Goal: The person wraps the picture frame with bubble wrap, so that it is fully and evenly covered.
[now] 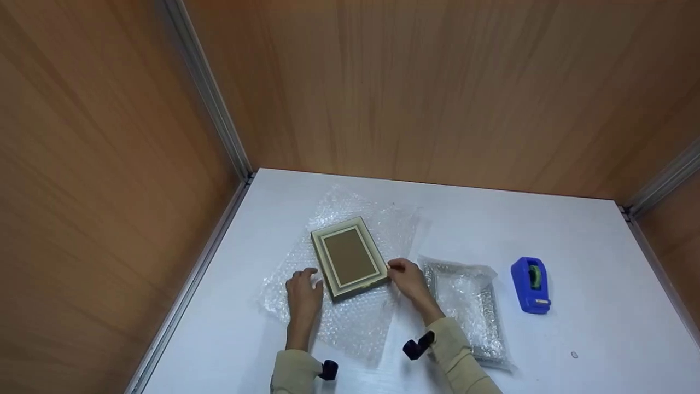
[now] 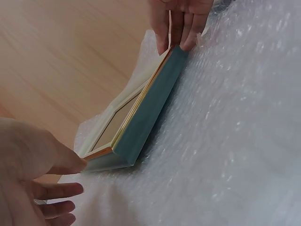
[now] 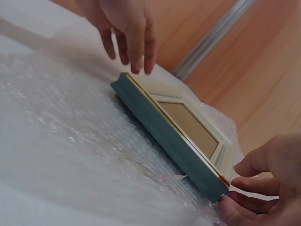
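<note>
Right hand (image 1: 407, 280) grips a corner of the cream-and-teal rectangular picture frame (image 1: 350, 257), left hand (image 1: 304, 296) loosely spread beside it; it lies uncovered atop clear plastic bubble wrap (image 1: 355, 331), folding apparently left to do.

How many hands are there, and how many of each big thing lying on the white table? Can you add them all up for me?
Hands: 2 (left hand, right hand)
Unwrapped picture frame: 1
Spread-out bubble wrap sheet: 1
Bubble-wrapped package: 1
Blue tape dispenser: 1
Total: 6
</note>
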